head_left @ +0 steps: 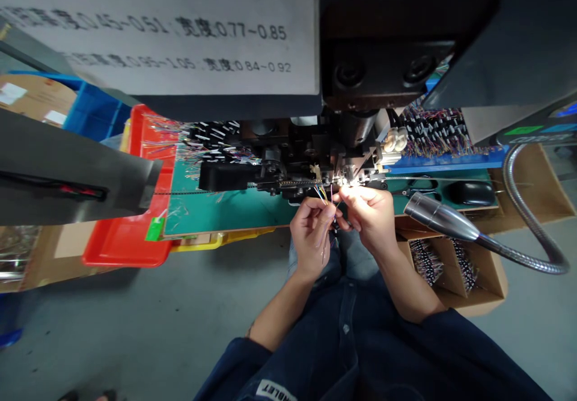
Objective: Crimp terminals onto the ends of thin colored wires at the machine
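Thin coloured wires (321, 193) pinched in both closed hands, left (312, 232), right (369, 213), before black metal machine (306, 160).

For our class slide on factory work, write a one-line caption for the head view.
Left hand and right hand pinch thin coloured wires at a crimping machine above a green mat.

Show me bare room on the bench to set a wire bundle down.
Bare green mat lies between the red tray and the left hand. Crowded: both hands, right hand, pinch thin wires at the machine; lamp and mouse fill the right.
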### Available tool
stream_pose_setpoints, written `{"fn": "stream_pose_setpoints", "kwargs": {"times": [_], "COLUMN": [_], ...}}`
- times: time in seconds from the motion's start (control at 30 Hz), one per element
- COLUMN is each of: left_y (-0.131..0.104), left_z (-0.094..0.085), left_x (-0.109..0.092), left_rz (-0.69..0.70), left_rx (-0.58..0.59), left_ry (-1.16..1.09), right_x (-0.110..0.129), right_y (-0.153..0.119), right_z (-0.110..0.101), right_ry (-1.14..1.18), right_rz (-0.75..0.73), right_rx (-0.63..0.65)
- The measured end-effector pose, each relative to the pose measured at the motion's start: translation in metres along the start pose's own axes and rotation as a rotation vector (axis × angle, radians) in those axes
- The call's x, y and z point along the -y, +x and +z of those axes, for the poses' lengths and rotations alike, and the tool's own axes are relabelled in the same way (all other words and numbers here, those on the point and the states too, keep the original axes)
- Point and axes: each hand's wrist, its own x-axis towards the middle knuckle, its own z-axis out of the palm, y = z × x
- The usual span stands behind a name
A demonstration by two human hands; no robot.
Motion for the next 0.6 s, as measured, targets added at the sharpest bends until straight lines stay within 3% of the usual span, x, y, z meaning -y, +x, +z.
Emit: {"fn": "stream_pose_setpoints", "kwargs": {"times": [0.4, 0.6], "left_y": [0.0003, -0.0014], "left_z": [-0.001, -0.0006], "left_x": [0.0008, 0.002], "left_rz": [0.004, -0.013], "left_rx": [0.019, 0.044], "left_ry": [0.0, -0.02], "right_x": [0.0054, 0.0099], "right_y": [-0.0019, -0.0038], "right_z": [0.0017, -0.0023], "right_ry": [-0.03, -0.101], "right_rz": [0.026, 0.001], "right_rx": [-0.007, 0.064]}}
